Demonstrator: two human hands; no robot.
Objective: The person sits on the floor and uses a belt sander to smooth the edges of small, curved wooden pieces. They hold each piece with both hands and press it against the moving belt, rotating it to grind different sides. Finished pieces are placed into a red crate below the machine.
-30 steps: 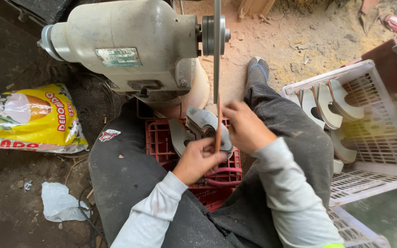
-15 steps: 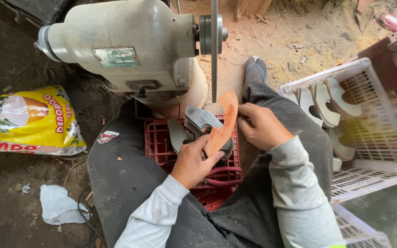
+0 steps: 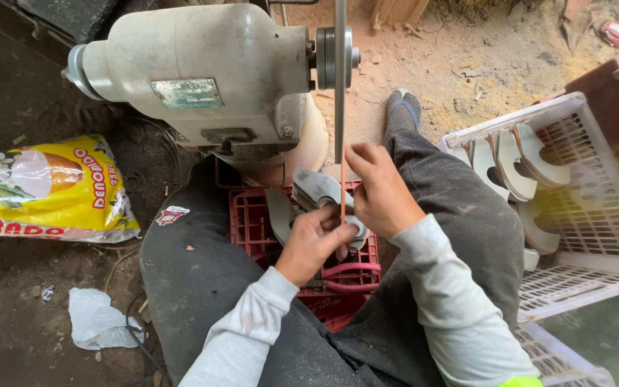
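Note:
My left hand (image 3: 313, 240) and my right hand (image 3: 377, 190) both grip a thin flat orange-brown piece (image 3: 342, 193), seen edge-on and held upright. Its top meets the lower rim of the thin grinding disc (image 3: 339, 79) on the shaft of a pale grey bench motor (image 3: 195, 72). My right hand holds the upper part, my left the lower end. Under my hands sits a red plastic crate (image 3: 338, 269) between my legs, with curved grey metal pieces (image 3: 313, 190) lying in it.
A white plastic crate (image 3: 589, 215) at right holds several pale curved cut-outs (image 3: 517, 161). A yellow printed sack (image 3: 44, 186) lies at left, a crumpled white scrap (image 3: 98, 319) lower left. My foot (image 3: 402, 111) rests on sawdust-covered ground (image 3: 496, 64). Another white crate (image 3: 560, 358) sits bottom right.
The orange piece was turned flat-side up half a second ago; now it is edge-on again against the disc. My hands shifted slightly with it.

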